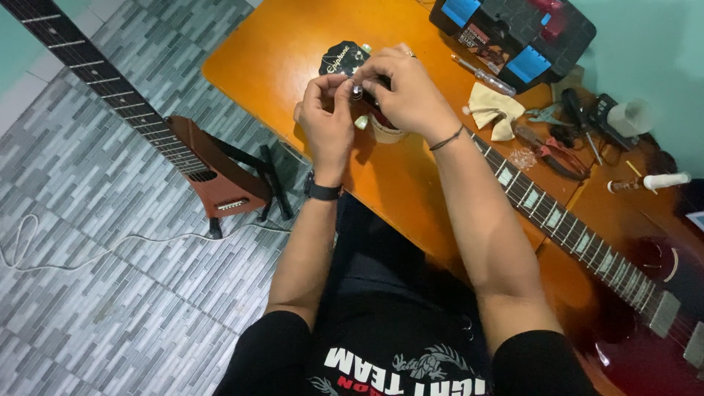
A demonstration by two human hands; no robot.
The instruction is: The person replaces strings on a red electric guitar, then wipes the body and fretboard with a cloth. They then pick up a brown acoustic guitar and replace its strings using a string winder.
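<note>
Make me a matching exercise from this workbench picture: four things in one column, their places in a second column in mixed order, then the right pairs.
Things:
1. black toolbox
2. cream cloth
3. brown guitar on a stand
4. black wristwatch

Places:
A. on the tiled floor, beside the table
B. on the left wrist
C. at the far edge of the orange table
D. on the table next to the guitar neck, by the pliers

Pairs: 1-C, 2-D, 3-A, 4-B
</note>
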